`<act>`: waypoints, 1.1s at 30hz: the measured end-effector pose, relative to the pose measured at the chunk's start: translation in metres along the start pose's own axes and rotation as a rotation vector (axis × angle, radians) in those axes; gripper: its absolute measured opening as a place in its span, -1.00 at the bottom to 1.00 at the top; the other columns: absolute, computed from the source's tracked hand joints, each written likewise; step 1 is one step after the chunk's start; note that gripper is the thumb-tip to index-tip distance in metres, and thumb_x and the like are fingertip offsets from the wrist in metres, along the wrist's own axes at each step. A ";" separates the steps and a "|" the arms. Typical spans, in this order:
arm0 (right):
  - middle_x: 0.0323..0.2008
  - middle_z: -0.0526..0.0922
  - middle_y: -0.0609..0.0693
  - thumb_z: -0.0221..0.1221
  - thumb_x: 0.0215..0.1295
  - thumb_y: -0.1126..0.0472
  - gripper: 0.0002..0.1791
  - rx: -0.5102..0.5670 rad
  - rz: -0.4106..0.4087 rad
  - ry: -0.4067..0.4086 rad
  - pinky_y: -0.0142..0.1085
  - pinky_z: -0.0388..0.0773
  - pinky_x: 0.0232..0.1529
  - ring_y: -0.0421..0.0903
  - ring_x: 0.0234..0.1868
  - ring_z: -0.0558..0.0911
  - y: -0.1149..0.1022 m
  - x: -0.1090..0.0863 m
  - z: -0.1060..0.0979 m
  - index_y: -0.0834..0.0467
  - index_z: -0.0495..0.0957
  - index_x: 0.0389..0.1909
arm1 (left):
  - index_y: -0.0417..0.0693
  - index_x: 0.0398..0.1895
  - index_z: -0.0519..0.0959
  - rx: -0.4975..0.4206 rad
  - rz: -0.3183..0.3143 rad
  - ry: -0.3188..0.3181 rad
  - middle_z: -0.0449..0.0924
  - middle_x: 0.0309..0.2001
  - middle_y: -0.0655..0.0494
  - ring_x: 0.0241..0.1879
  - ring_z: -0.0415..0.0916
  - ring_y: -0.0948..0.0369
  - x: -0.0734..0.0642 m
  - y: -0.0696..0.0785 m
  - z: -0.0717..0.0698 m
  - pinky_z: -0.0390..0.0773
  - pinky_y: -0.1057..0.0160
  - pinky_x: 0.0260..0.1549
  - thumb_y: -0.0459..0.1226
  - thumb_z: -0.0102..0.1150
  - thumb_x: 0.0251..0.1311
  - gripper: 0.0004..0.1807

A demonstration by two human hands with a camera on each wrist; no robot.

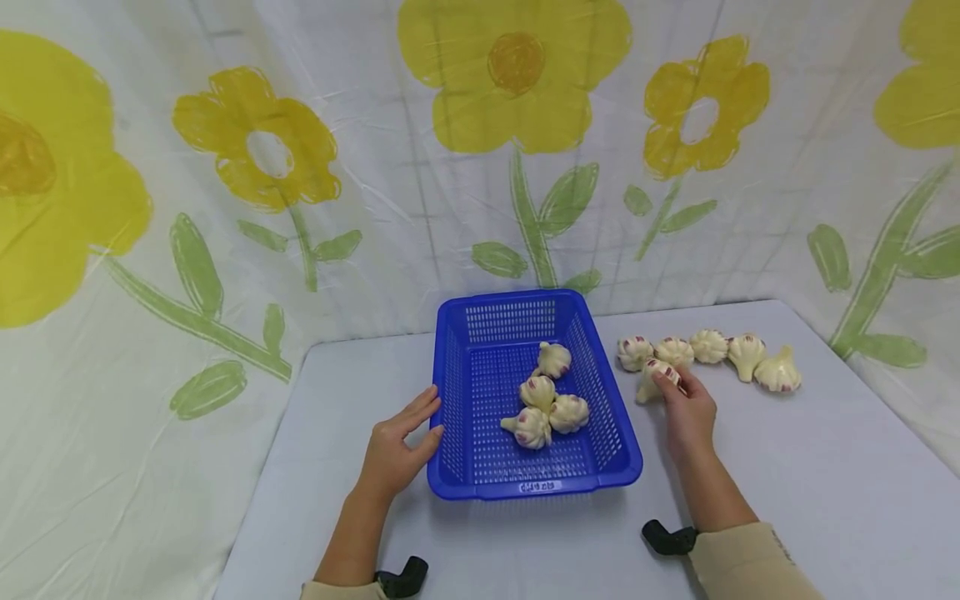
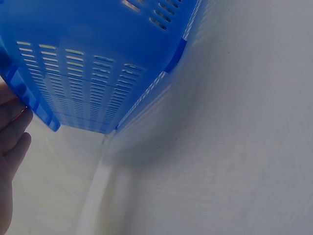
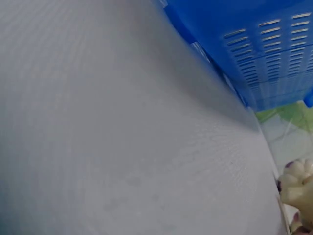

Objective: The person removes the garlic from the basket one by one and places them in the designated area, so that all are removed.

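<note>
A blue plastic basket [image 1: 536, 490] stands at the middle of the table, with several garlic bulbs [image 1: 529, 427] lying inside. My left hand [image 1: 397, 454] rests at the basket's left rim, its fingers fairly straight; in the left wrist view, the fingers [image 2: 14, 122] lie along the rim's outer edge. To the right of the basket, my right hand [image 1: 688, 414] pinches a garlic bulb [image 1: 657, 379] between thumb and fingers. Just behind that bulb, more garlic bulbs [image 1: 709, 346] lie in a loose row on the table.
The table [image 1: 360, 375] has a pale cloth on it. Behind it hangs a white curtain [image 1: 390, 217] printed with yellow flowers. A black wrist mount [image 1: 667, 538] sits at the right sleeve and another [image 1: 402, 577] at the left.
</note>
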State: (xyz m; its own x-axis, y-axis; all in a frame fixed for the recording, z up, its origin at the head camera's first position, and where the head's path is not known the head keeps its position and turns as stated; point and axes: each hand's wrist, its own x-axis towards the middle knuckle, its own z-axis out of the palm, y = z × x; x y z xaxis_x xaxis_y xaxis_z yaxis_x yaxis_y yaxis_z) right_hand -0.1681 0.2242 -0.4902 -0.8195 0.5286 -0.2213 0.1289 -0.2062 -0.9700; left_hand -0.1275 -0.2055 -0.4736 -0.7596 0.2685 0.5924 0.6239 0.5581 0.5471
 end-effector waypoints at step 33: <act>0.42 0.31 0.15 0.15 0.33 -0.18 -0.18 -0.197 0.056 0.049 -0.21 0.32 0.43 -0.08 0.35 0.32 0.003 0.004 0.010 0.23 0.24 0.45 | -0.20 0.19 0.57 -0.007 -0.006 -0.003 0.51 0.28 -0.01 0.25 0.50 0.06 0.001 0.002 -0.001 0.36 0.53 0.21 -0.31 0.29 0.18 -0.53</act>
State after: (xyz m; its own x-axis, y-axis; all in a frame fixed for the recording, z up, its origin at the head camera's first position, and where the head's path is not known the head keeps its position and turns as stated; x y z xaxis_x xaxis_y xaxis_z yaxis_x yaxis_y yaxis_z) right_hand -0.1761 0.2172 -0.4931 -0.7802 0.5614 -0.2757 0.2845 -0.0741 -0.9558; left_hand -0.1263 -0.2052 -0.4712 -0.7641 0.2671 0.5872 0.6202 0.5546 0.5548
